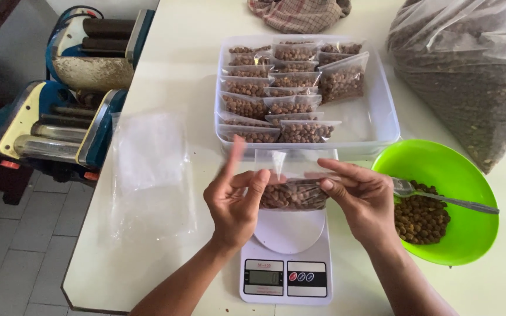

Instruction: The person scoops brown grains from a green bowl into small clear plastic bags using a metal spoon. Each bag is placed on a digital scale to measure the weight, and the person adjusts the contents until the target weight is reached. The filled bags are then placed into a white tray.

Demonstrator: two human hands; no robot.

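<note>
A small clear bag (293, 190) partly filled with brown pellets is held up between both hands just above the round white platter of a kitchen scale (287, 257), which sits at the near edge of the white bench (177, 64). Beyond it, in the middle of the bench, a shallow translucent tray (382, 111) holds many more filled pellet bags (291, 82) standing in rows, mostly on its left and far sides (the right part of the tray is bare). To the right, a bright green bowl (440, 164) holds a heap of the same pellets with a metal spoon (440, 198) lying across it, bowl end toward the scale. At far right a large clear sack (475, 82) bulges with pellets, and a checked cloth (297, 11) lies at the far edge. Left of the scale, a flat stack of empty clear bags (150, 158) lies on the bench, and off the bench to the far left stands a blue and cream roller machine (71, 88) over a tiled floor. The left hand (235, 202) pinches the bag's left upper edge between thumb and a bent finger, its other fingers raised and blurred. The right hand (361, 199) grips the bag's right upper edge, fingers extended toward the left, closed on the plastic.
</note>
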